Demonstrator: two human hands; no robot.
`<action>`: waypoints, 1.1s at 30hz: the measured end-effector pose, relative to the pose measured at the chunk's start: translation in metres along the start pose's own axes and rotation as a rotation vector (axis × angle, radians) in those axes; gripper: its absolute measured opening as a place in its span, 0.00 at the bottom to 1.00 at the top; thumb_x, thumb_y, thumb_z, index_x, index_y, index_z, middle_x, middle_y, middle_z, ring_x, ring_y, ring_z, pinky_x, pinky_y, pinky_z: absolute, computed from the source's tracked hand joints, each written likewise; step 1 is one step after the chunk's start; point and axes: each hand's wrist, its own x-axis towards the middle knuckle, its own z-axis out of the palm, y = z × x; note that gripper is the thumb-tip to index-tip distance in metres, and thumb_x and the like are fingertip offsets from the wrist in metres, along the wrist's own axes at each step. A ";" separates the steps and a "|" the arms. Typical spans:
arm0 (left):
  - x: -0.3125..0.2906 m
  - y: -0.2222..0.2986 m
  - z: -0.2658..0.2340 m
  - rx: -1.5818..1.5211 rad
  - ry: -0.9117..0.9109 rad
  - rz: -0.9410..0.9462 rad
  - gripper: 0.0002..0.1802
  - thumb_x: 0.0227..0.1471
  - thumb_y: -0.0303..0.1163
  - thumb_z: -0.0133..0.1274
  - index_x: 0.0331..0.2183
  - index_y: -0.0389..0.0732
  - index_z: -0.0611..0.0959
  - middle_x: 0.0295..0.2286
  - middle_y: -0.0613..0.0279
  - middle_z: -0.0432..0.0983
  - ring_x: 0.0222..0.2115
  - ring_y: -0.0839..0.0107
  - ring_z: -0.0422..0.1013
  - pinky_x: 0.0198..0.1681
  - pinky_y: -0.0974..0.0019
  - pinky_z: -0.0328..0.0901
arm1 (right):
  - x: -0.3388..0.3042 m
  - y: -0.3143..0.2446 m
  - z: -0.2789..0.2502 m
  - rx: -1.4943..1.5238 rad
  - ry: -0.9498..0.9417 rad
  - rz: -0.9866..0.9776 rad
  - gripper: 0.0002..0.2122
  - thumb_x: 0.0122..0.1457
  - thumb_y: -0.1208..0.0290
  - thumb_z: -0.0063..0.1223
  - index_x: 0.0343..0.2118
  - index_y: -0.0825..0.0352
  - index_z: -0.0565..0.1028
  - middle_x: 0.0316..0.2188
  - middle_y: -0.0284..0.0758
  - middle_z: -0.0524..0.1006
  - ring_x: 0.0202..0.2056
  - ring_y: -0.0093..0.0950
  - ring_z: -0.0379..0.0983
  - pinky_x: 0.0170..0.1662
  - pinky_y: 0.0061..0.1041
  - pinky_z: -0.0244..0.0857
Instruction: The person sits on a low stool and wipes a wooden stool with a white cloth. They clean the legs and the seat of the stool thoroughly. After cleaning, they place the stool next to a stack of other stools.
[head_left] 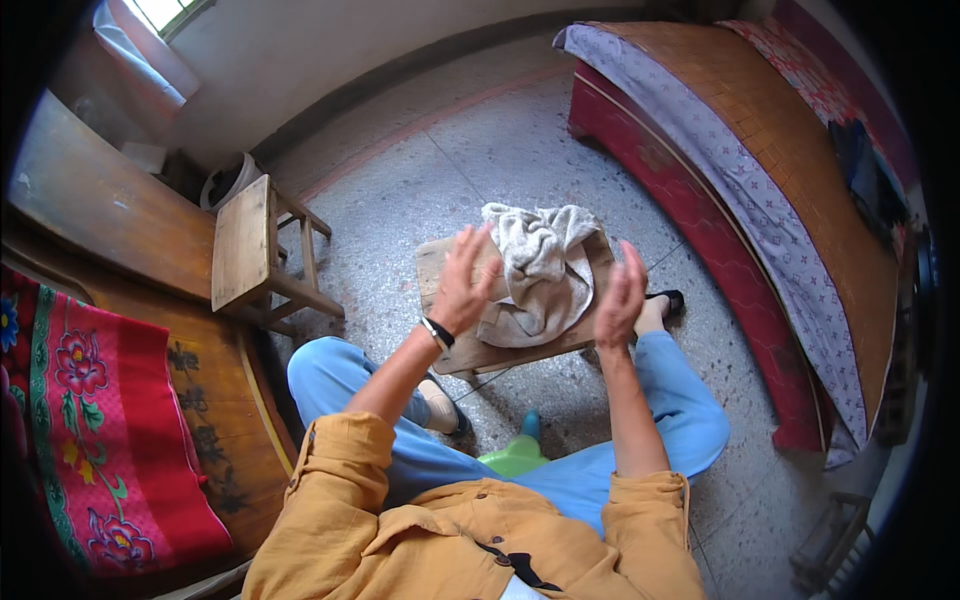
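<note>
Mustard, and cut off below, the jacket (430,535) comes nearest. Blue trousers (335,372) partly hide a green thing (515,457), its kind hard to tell. On the wooden bench (432,265), a crumpled grey cloth (545,285) stretches from the far edge almost to the near one. The left hand (468,285) is over the left side with its grip released; the right hand (621,300), blurred at the fingers, is released too, by the right edge. Whether either touches the cloth cannot be told. Farther off, a wooden stool (242,245) partly hides a pale bucket (230,181).
</note>
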 end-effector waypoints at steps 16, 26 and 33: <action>0.016 -0.024 0.053 0.689 -0.064 0.055 0.35 0.55 0.60 0.37 0.60 0.54 0.63 0.61 0.44 0.47 0.63 0.48 0.42 0.63 0.40 0.31 | -0.055 -0.025 -0.005 -0.660 -0.601 -0.189 0.28 0.47 0.46 0.56 0.52 0.50 0.71 0.60 0.44 0.56 0.63 0.52 0.44 0.59 0.62 0.40; 0.023 -0.012 0.051 0.707 -0.081 0.037 0.37 0.54 0.62 0.38 0.61 0.59 0.60 0.62 0.44 0.45 0.63 0.47 0.39 0.62 0.40 0.31 | 0.094 0.057 0.035 -0.093 -0.458 0.214 0.35 0.45 0.65 0.65 0.57 0.67 0.64 0.52 0.50 0.69 0.53 0.41 0.66 0.55 0.32 0.60; 0.015 -0.015 0.052 0.713 -0.058 -0.041 0.36 0.54 0.59 0.40 0.61 0.60 0.60 0.62 0.43 0.43 0.64 0.46 0.38 0.62 0.38 0.31 | 0.016 0.035 -0.035 -0.121 -0.491 0.219 0.32 0.48 0.74 0.62 0.56 0.71 0.63 0.45 0.43 0.74 0.44 0.28 0.72 0.47 0.26 0.66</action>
